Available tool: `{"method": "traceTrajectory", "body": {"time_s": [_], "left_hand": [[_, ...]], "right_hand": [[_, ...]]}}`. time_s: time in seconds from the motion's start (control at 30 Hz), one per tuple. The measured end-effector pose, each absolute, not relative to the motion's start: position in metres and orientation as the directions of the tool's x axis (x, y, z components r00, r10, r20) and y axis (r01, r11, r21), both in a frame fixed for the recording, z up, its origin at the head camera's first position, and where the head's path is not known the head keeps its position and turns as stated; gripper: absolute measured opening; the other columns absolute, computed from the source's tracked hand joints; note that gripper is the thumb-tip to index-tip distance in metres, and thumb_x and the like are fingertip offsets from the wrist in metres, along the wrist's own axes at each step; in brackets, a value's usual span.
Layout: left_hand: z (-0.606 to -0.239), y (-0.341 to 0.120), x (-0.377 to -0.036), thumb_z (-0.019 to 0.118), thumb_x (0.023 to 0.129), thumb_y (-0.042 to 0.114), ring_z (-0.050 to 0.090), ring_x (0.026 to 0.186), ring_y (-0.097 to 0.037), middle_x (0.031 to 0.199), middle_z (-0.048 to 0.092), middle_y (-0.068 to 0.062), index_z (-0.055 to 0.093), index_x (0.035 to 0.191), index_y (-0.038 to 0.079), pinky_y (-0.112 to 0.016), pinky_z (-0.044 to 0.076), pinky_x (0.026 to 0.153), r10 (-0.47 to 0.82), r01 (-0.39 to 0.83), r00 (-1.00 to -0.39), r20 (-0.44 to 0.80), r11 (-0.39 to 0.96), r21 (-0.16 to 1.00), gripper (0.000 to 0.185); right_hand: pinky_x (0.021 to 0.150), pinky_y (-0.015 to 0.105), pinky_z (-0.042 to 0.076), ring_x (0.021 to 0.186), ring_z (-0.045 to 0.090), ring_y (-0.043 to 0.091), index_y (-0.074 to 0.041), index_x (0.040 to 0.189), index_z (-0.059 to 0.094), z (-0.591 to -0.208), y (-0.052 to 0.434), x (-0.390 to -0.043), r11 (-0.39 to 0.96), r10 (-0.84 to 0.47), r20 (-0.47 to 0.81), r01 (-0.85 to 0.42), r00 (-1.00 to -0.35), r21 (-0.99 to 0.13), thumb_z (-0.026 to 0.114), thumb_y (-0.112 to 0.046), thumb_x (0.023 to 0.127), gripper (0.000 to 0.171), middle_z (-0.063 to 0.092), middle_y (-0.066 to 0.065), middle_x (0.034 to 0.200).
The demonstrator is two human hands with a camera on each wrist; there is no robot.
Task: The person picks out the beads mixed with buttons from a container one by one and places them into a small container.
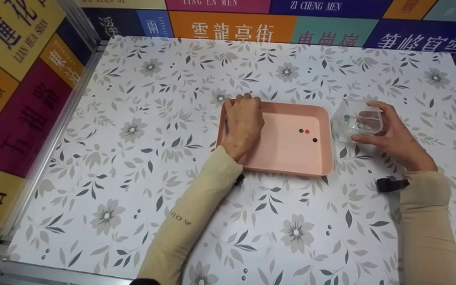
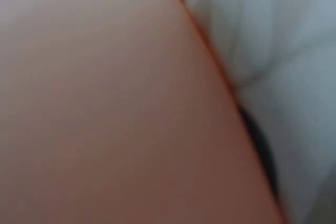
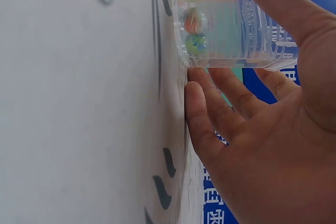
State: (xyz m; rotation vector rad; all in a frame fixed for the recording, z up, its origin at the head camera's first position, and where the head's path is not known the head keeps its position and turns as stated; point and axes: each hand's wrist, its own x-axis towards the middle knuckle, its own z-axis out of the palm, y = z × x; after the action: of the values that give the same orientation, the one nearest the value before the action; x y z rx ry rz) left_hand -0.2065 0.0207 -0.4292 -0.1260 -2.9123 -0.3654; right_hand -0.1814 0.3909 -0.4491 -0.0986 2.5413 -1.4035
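Steadying hand: left hand (image 1: 244,120) lies palm-down on the left end of the pink tray (image 1: 287,164), fingers together and reaching the far rim; whether they hook over that rim cannot be told. Likely purpose, as a judgement: to keep the tray from sliding.
Working hand: right hand (image 1: 390,132) grips the clear plastic container (image 1: 356,120), thumb on the far side, fingers wrapped round the near side, so the cup is clamped between them.
Container position: just beside the tray's right rim, base on or very near the table (image 1: 141,166); the right wrist view shows the fingertips (image 3: 197,85) touching the tabletop under it.
Container contents: three glass marbles (image 3: 193,22) sit against the wall nearest the table, greenish, orange-streaked and blue-green. The low, close hold seems meant to keep them contained.
Tray contents: three small beads (image 1: 307,133) rest loose on the tray floor near its right end, two side by side and one dark one apart, nearer the person.
Left wrist view: blurred, only pink tray surface (image 2: 105,108) and pale cloth beside it.
Sleeves: both forearms are covered in cream sleeves (image 1: 196,213), with a dark wrist strap (image 1: 390,184) showing by the right one.
Surroundings: floral table cover, aluminium frame, coloured sign panels (image 1: 22,99) with Chinese characters on the walls.
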Motion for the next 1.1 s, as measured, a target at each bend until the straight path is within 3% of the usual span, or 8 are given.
{"method": "traceTrajectory", "body": {"time_s": [0.17,0.67,0.97,1.1], "left_hand": [[-0.428,0.016,-0.210,0.060,0.097,0.016,0.066,0.109,-0.025,0.106,0.075,-0.004,0.080,0.102,0.016,-0.050,0.040,0.103,0.012,0.046,-0.982,0.187,0.983,0.179,0.020],[-0.427,0.002,-0.212,0.063,0.094,0.017,0.054,0.124,-0.021,0.114,0.071,-0.002,0.080,0.106,0.019,-0.050,0.033,0.108,-0.105,-0.096,-0.991,0.086,0.989,0.109,0.021],[-0.427,0.004,-0.211,0.047,0.104,0.014,0.054,0.124,-0.019,0.115,0.071,-0.001,0.080,0.108,0.020,-0.048,0.033,0.111,-0.147,-0.144,-0.985,0.089,0.989,0.041,0.034],[-0.428,0.005,-0.211,0.046,0.104,0.014,0.054,0.125,-0.019,0.116,0.071,-0.001,0.079,0.111,0.020,-0.048,0.033,0.112,-0.159,-0.157,-0.984,0.084,0.987,0.022,0.034]], "right_hand": [[0.093,0.008,0.043,0.138,0.048,0.009,-0.036,0.161,0.018,-0.448,0.391,-0.181,0.543,-0.173,-0.173,0.052,-0.970,-0.838,0.081,-0.013,0.091,0.097,0.043,0.001,0.155],[0.095,0.009,0.045,0.135,0.050,0.006,-0.037,0.160,0.021,-0.450,0.391,-0.180,0.503,-0.172,-0.161,0.054,-0.972,-0.862,0.080,-0.009,0.091,0.094,0.045,-0.002,0.152],[0.095,0.009,0.045,0.136,0.049,0.008,-0.035,0.160,0.021,-0.449,0.390,-0.182,0.497,-0.174,-0.159,0.052,-0.972,-0.866,0.080,-0.009,0.091,0.094,0.044,0.002,0.154],[0.095,0.009,0.045,0.135,0.050,0.006,-0.034,0.160,0.020,-0.450,0.389,-0.181,0.507,-0.170,-0.163,0.055,-0.972,-0.860,0.080,-0.010,0.091,0.094,0.044,0.002,0.153]]}}
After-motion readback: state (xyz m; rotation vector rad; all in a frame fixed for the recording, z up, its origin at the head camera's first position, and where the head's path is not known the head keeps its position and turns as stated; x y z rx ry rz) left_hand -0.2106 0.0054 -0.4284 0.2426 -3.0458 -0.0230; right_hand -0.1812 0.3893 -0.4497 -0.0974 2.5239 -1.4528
